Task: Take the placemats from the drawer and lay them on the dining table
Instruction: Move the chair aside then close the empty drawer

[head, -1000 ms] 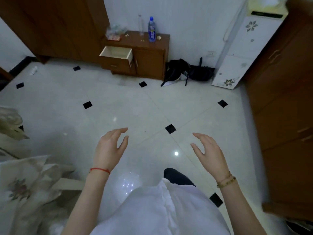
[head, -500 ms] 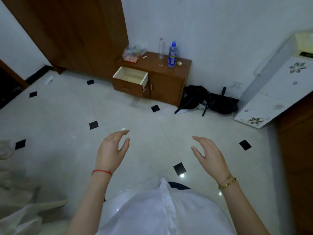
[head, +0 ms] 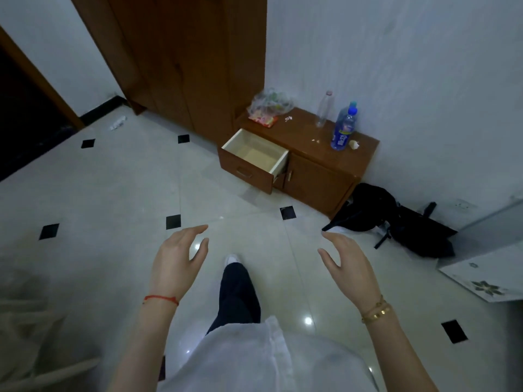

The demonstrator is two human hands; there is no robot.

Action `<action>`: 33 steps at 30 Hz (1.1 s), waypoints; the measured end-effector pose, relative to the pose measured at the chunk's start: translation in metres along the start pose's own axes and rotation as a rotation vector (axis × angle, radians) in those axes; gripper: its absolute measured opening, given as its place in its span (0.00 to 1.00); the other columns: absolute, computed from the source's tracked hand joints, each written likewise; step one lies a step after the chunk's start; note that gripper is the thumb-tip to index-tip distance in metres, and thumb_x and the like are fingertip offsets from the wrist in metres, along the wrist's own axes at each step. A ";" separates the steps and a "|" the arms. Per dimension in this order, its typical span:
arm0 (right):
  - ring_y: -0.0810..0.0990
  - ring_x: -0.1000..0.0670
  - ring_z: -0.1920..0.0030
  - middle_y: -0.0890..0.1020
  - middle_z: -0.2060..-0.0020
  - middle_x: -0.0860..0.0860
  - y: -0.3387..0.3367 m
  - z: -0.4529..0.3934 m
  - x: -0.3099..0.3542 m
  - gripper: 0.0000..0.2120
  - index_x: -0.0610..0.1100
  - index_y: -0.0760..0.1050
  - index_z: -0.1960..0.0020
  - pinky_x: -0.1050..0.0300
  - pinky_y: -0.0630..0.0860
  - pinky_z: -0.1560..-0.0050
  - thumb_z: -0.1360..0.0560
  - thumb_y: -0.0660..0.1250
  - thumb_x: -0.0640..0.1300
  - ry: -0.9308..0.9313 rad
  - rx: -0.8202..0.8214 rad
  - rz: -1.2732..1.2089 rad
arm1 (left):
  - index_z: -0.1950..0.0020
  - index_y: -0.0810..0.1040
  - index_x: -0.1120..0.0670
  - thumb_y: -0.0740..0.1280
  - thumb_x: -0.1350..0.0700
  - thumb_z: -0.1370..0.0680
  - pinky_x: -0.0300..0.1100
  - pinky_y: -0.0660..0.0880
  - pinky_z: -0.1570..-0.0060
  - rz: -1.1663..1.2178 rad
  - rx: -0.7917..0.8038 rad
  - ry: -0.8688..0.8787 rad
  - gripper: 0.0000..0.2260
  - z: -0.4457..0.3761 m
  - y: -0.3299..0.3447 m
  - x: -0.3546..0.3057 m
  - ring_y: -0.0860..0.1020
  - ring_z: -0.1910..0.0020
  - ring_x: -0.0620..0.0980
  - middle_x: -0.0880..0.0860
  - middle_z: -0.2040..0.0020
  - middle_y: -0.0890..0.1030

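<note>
Both grips are released: the left hand (head: pixel 177 260) and right hand (head: pixel 346 265) hover empty, palms facing, above the pale tiled floor (head: pixel 113 193). Ahead, the brown wooden cabinet's pulled-out cream-lined drawer (head: pixel 254 155) shows no placemats.

Left hand (head: pixel 177 260) and right hand (head: pixel 349 265) are raised apart, palms facing inward, fingers loosely curled, each grip empty.
</note>
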State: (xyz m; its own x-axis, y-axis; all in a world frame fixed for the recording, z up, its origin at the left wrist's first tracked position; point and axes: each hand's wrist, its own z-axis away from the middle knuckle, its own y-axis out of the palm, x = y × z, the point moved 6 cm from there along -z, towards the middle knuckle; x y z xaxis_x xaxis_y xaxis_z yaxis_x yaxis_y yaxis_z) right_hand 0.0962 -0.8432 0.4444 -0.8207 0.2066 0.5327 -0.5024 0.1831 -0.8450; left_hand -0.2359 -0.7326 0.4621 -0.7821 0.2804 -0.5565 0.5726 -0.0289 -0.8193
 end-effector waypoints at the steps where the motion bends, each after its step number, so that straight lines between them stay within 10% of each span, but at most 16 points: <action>1: 0.76 0.50 0.40 0.80 0.41 0.49 0.007 -0.021 0.004 0.18 0.43 0.75 0.34 0.66 0.65 0.39 0.23 0.68 0.46 -0.004 0.005 -0.002 | 0.39 0.78 0.52 0.67 0.55 0.22 0.44 0.74 0.43 0.002 -0.008 -0.002 0.12 -0.020 -0.001 0.008 0.79 0.44 0.50 0.50 0.44 0.82; 33: 0.77 0.49 0.41 0.80 0.42 0.48 0.129 -0.526 0.055 0.17 0.43 0.75 0.35 0.54 0.74 0.39 0.23 0.68 0.42 0.199 -0.103 -0.052 | 0.42 0.80 0.55 0.61 0.52 0.23 0.48 0.79 0.49 0.054 0.197 0.477 0.15 -0.614 0.074 0.086 0.80 0.50 0.47 0.49 0.48 0.83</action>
State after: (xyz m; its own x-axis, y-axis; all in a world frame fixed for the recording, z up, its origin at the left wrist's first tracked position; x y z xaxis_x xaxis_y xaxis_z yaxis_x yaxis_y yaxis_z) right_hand 0.1297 -0.3028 0.3894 -0.7193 0.3784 0.5826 -0.5035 0.2938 -0.8125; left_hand -0.1094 -0.1221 0.4381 -0.5273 0.6787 -0.5112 0.5155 -0.2227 -0.8274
